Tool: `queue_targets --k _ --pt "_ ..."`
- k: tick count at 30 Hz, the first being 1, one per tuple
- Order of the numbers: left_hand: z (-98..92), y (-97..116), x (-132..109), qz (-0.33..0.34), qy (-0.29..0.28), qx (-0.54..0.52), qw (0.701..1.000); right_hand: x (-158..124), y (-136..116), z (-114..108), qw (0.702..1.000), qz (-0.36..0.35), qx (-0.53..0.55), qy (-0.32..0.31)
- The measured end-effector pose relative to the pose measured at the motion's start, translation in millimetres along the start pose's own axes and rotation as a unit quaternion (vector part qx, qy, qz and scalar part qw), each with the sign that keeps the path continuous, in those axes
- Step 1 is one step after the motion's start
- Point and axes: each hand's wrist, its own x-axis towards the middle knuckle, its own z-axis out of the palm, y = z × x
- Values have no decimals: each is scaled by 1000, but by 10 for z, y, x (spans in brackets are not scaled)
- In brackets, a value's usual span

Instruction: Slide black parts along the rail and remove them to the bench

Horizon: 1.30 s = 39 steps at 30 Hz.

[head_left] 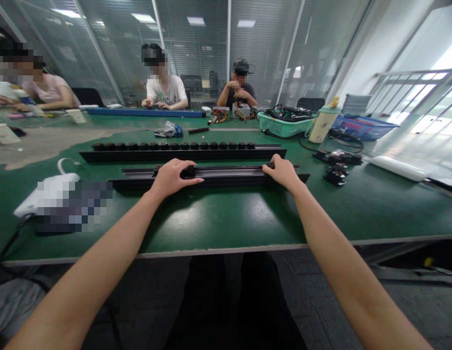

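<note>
A long black rail (233, 180) with a greyish channel along its top lies crosswise in front of me. My left hand (173, 176) curls over its left part, around a small black part (190, 171) seated in the channel, thumb along the front side. Near the right end, my right hand (282, 172) has thumb and forefinger bent together over the rail; a bit of something dark shows between them, mostly hidden. Just behind lies a second black rail (182, 155), carrying a row of several small black round-topped parts (184, 145).
At right are loose black parts (335, 173), a white bar (399, 168), a cream bottle (323, 124), a green basket (284, 127) and a blue basket (368, 127). A white device with a cable (61, 182) lies left. Several people sit across the green table (226, 228).
</note>
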Motion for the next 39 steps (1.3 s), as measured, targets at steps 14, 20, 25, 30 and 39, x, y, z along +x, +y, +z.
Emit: queue_targets --k 14,20,25,30,39 --pt "3 0 -3 8 6 -2 1000 -29 -1 50 999 15 9 48" --pt "-5 11 2 2 1 -4 1000 -49 -14 33 998 14 4 53" --pt "-3 11 1 1 2 -3 1000 -45 -20 14 998 21 -3 54" --pt "1 6 -1 5 6 0 1000 -46 8 -2 998 31 -6 61" --pt "-5 17 2 -3 -1 3 1000 -66 37 -33 996 58 5 72"
